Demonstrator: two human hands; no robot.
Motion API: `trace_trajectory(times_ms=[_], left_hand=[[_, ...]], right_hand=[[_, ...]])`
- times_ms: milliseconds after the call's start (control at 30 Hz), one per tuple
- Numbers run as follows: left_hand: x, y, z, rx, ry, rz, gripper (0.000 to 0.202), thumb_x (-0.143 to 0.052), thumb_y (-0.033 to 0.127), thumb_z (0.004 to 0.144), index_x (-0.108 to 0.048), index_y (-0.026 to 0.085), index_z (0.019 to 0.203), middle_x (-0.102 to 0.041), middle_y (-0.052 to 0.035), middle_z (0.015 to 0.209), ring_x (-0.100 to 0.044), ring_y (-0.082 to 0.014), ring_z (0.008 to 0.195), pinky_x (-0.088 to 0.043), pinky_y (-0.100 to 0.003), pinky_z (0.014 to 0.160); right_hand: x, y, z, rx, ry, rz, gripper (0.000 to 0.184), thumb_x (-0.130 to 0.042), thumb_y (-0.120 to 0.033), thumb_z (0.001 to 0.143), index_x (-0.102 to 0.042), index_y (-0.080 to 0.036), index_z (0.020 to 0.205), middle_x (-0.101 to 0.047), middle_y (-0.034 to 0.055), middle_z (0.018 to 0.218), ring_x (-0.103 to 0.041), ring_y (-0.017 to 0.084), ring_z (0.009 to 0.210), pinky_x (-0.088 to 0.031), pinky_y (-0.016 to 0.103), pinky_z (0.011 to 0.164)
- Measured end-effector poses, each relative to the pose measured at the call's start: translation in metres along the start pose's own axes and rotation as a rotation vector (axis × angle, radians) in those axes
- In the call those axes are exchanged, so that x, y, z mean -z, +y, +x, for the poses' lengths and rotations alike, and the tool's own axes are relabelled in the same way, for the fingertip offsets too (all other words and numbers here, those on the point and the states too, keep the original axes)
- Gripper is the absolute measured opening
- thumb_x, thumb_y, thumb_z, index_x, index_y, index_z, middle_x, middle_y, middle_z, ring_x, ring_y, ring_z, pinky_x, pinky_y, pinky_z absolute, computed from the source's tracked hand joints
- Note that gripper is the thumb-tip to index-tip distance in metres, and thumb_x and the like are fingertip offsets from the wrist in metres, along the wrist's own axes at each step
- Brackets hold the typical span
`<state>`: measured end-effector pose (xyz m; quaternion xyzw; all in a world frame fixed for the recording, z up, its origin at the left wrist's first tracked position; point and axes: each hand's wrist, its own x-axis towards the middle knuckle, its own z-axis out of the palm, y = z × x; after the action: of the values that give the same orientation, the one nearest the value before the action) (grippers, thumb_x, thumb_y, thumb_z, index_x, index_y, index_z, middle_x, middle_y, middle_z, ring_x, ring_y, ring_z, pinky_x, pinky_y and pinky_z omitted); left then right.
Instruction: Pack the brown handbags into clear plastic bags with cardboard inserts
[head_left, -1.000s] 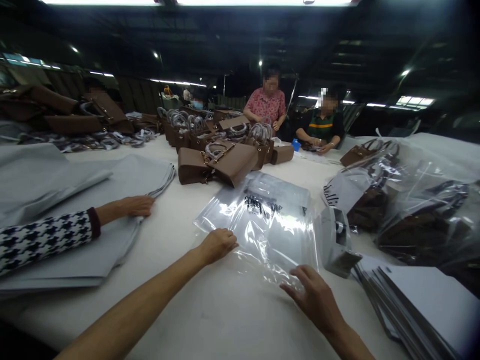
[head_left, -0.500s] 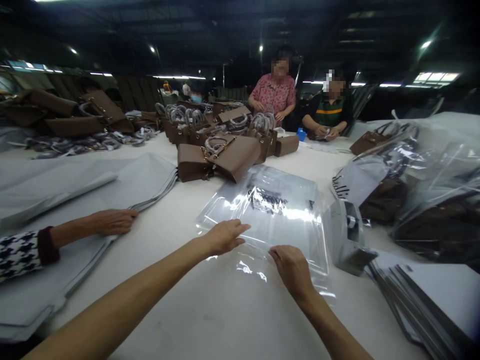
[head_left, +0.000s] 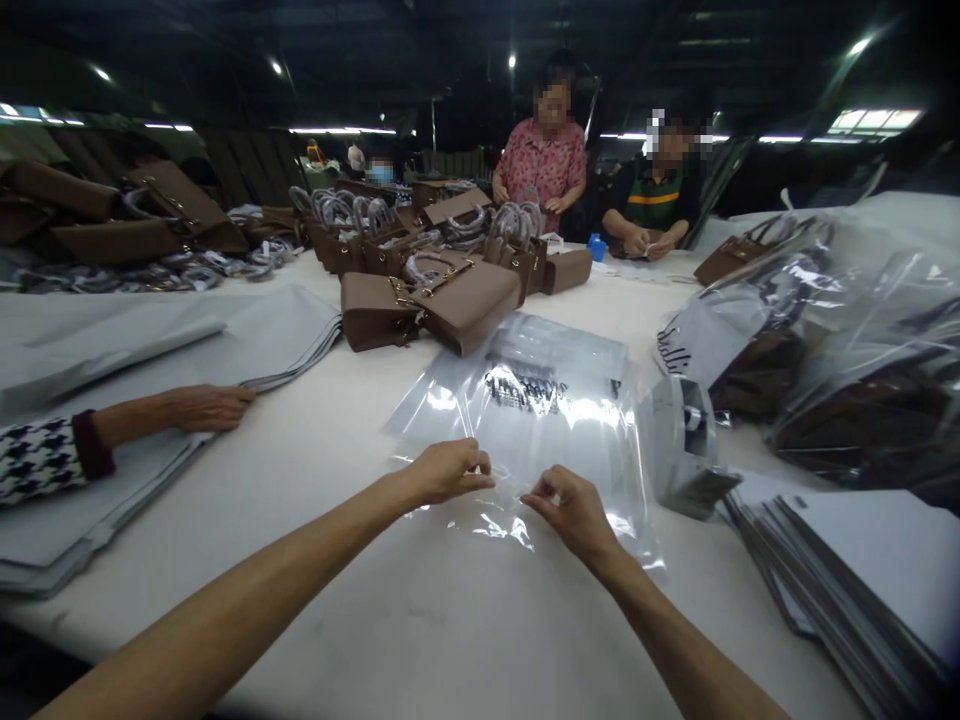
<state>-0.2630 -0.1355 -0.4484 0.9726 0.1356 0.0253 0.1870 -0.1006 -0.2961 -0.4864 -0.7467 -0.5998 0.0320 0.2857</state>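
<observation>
Both hands have drawn in toward each other since the earlier frames, when they lay flat and spread on the plastic; now each is pinching. Left hand (head_left: 444, 470) has thumb and forefinger closed narrowly on the near edge of the clear plastic bag (head_left: 540, 420), and right hand (head_left: 571, 510) pinches the same edge just beside it, the two sets of fingertips near but not touching. That bag lies flat on the white table (head_left: 450, 620), stretching away from the fingers, with black printing on its far half.

Judging from this, the work is at an early point: the bag's mouth looks only gripped, not yet parted, and nothing is inside it. Beyond the fingers, past the bag's far end, brown handbags (head_left: 431, 300) lie unbagged, their handles wrapped. To the right of the right fingers stands a grey tape dispenser (head_left: 686, 450), then already-bagged handbags (head_left: 840, 360) and a stack of grey sheets (head_left: 862, 580). Well to the left of the left fingers, a co-worker's hand (head_left: 206, 405) rests on grey dust bags (head_left: 225, 340).
</observation>
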Motion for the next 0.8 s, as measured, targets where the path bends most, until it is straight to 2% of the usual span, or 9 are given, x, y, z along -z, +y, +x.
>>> trace_trajectory(times_ms=[100, 267, 333, 433, 500, 533, 667, 733, 800], left_hand=[[-0.002, 0.004, 0.004, -0.062, -0.007, -0.033, 0.024, -0.043, 0.033, 0.087, -0.062, 0.021, 0.080, -0.054, 0.0008, 0.081, -0.051, -0.0097, 0.069, -0.036, -0.020, 0.061], [-0.003, 0.008, 0.005, -0.067, 0.048, -0.054, 0.014, -0.048, 0.022, 0.082, -0.058, 0.017, 0.074, -0.054, 0.0000, 0.079, -0.051, -0.0098, 0.067, -0.037, -0.020, 0.061], [-0.004, 0.012, 0.005, -0.038, 0.103, -0.055, 0.011, -0.047, 0.023, 0.082, -0.055, 0.016, 0.076, -0.055, -0.0005, 0.081, -0.050, -0.0101, 0.066, -0.037, -0.020, 0.060], [-0.005, 0.024, 0.005, -0.018, 0.164, -0.052, 0.014, -0.044, 0.026, 0.085, -0.050, 0.018, 0.076, -0.055, 0.0014, 0.072, -0.050, -0.0101, 0.062, -0.037, -0.019, 0.057], [-0.004, 0.033, 0.006, -0.011, 0.204, -0.037, 0.014, -0.041, 0.029, 0.087, -0.048, 0.019, 0.080, -0.055, 0.0032, 0.067, -0.051, -0.0100, 0.059, -0.037, -0.019, 0.056], [-0.003, 0.037, 0.006, -0.001, 0.232, -0.021, 0.014, -0.040, 0.029, 0.088, -0.047, 0.020, 0.082, -0.055, 0.0035, 0.066, -0.051, -0.0103, 0.058, -0.037, -0.019, 0.055], [0.007, 0.043, 0.009, 0.079, 0.398, 0.069, 0.015, -0.034, 0.030, 0.090, -0.045, 0.019, 0.088, -0.057, 0.0019, 0.067, -0.053, -0.0122, 0.056, -0.035, -0.022, 0.053], [0.013, 0.044, 0.010, 0.094, 0.480, 0.117, 0.018, -0.030, 0.030, 0.092, -0.045, 0.019, 0.089, -0.058, 0.0007, 0.070, -0.053, -0.0126, 0.057, -0.035, -0.022, 0.053], [0.016, 0.048, 0.010, 0.061, 0.530, 0.170, 0.022, -0.028, 0.030, 0.092, -0.045, 0.018, 0.089, -0.058, -0.0002, 0.071, -0.053, -0.0124, 0.056, -0.034, -0.023, 0.051]], right_hand=[[0.004, -0.001, -0.003, 0.025, 0.017, -0.030, 0.027, -0.065, -0.036, 0.075, -0.051, -0.018, 0.062, -0.053, -0.0017, 0.065, -0.048, 0.012, 0.059, -0.037, 0.024, 0.056], [0.017, 0.002, -0.016, 0.131, 0.031, -0.093, 0.013, -0.051, -0.025, 0.086, -0.058, -0.018, 0.079, -0.056, 0.0007, 0.073, -0.051, 0.014, 0.067, -0.040, 0.027, 0.064], [0.022, -0.002, -0.020, 0.194, 0.114, -0.159, 0.018, -0.044, -0.016, 0.089, -0.058, -0.016, 0.100, -0.059, 0.0060, 0.090, -0.054, 0.017, 0.082, -0.041, 0.033, 0.077], [0.022, -0.017, -0.022, 0.474, 0.255, -0.361, 0.037, -0.043, -0.006, 0.086, -0.047, -0.012, 0.122, -0.051, 0.0131, 0.119, -0.043, 0.024, 0.112, -0.030, 0.043, 0.098], [0.017, -0.028, -0.024, 0.550, 0.226, -0.497, 0.031, -0.042, -0.005, 0.085, -0.053, -0.009, 0.114, -0.058, 0.0128, 0.107, -0.047, 0.024, 0.108, -0.030, 0.043, 0.098], [0.013, -0.033, -0.026, 0.510, 0.170, -0.537, 0.026, -0.041, -0.004, 0.085, -0.058, -0.008, 0.104, -0.061, 0.0114, 0.095, -0.051, 0.024, 0.099, -0.034, 0.042, 0.094], [0.003, -0.045, -0.046, 0.373, -0.068, -0.579, 0.017, -0.051, -0.003, 0.076, -0.059, -0.013, 0.066, -0.057, 0.0063, 0.064, -0.053, 0.020, 0.065, -0.042, 0.032, 0.061], [0.008, -0.052, -0.054, 0.380, -0.135, -0.538, 0.018, -0.054, -0.008, 0.076, -0.057, -0.016, 0.061, -0.056, 0.0026, 0.059, -0.051, 0.016, 0.055, -0.036, 0.026, 0.049], [0.014, -0.059, -0.050, 0.217, -0.139, -0.446, 0.020, -0.048, -0.018, 0.085, -0.057, -0.019, 0.067, -0.057, 0.0010, 0.063, -0.051, 0.014, 0.056, -0.037, 0.024, 0.050]])
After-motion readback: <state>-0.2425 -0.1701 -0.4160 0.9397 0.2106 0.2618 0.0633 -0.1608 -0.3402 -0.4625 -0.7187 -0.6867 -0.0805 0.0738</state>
